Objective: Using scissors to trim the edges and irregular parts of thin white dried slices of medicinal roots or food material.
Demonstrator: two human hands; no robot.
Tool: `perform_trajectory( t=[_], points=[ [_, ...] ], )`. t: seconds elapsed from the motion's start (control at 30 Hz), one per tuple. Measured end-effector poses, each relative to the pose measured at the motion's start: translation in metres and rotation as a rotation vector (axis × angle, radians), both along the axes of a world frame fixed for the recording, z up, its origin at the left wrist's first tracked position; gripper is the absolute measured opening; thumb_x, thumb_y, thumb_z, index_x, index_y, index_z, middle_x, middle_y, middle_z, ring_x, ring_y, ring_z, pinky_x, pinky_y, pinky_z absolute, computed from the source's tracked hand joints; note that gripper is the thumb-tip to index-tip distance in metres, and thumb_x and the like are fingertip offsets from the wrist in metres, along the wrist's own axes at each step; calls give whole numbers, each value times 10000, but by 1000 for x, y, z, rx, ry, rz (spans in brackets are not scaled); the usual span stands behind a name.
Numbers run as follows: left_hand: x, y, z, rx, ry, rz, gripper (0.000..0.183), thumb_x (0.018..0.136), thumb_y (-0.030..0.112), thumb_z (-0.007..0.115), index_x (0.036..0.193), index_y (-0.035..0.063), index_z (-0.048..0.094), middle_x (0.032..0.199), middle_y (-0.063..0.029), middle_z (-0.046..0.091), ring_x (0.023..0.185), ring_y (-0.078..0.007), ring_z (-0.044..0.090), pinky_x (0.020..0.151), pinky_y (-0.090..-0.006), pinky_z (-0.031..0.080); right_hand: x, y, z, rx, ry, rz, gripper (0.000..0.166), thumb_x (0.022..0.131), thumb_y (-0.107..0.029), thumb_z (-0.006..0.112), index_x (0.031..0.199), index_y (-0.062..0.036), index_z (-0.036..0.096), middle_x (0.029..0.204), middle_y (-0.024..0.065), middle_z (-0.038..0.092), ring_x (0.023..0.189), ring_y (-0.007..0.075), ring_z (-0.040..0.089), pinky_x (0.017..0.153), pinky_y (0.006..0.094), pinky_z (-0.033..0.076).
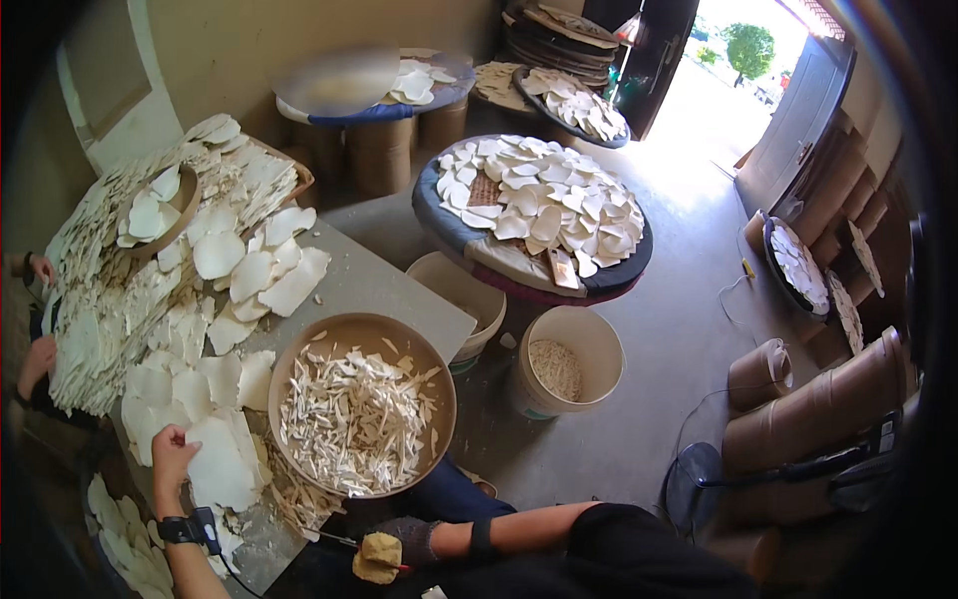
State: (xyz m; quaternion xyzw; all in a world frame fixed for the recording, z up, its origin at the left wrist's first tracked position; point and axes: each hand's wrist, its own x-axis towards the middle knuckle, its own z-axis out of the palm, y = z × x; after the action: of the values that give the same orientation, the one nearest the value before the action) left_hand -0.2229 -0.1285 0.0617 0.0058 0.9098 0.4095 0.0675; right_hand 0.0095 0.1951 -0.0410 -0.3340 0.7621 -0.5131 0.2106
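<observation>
My left hand [174,455], with a black band at its wrist, pinches the upper left edge of a flat, off-white dried piece [221,468] lying on the grey table. More broad, pale pieces [191,393] overlap just behind it. My right hand [412,535] wears a grey knit glove and grips a tool with a thin metal blade [333,537] and a yellow foam pad [378,558]. The tool's exact kind is partly hidden. Between and beyond my hands stands a round, brown-rimmed tray [447,442] filled with narrow whitish strips [352,419].
A big stack of dried sheets [97,337] covers the table's left part, bearing a round sieve [192,210]. Another person's hands [41,356] rest at its far left edge. Right of the table stand a bucket of scraps [554,367] and a cloth-rimmed round tray [441,217] carrying a phone [563,268].
</observation>
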Motion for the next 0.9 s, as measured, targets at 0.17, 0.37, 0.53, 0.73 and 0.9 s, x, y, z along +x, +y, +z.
perform_trajectory(
  t=[0.17,0.37,0.53,0.73,0.9],
  points=[
    [36,-1,57,416,138,27,105,786,-35,541,866,18,499,816,-2,535,713,-63,478,639,-198,401,4,-2,4,113,-4,66,589,592,-272,731,1109,-95,512,1054,130,572,976,297,555,838,339,457],
    [98,55,50,-191,774,-11,298,759,-94,459,1027,-4,556,1034,-119,601,921,-228,583,792,-310,446,6,-1,11,-208,-177,-79,339,729,-265,691,990,-72,597,981,117,617,858,182,602,752,308,488],
    [122,92,-20,-251,717,-229,381,681,-77,568,1029,77,587,1003,-110,618,927,-272,590,786,-334,475,6,9,-3,-748,-1080,-196,162,865,-153,550,977,-39,578,913,92,620,842,205,613,782,322,497],
    [144,90,-50,-84,534,-9,260,773,1,579,1029,47,565,968,-118,622,850,-263,605,738,-296,475,2,8,-12,-872,-1314,-162,169,890,-116,482,1014,-13,531,960,87,595,880,196,592,776,318,498],
    [131,71,-51,175,47,106,236,873,155,544,1050,-1,551,938,-80,636,800,-168,616,707,-249,465,8,4,2,-693,-1122,-192,250,806,-35,570,1053,-27,532,972,84,594,902,190,594,813,322,492]
  ],
)
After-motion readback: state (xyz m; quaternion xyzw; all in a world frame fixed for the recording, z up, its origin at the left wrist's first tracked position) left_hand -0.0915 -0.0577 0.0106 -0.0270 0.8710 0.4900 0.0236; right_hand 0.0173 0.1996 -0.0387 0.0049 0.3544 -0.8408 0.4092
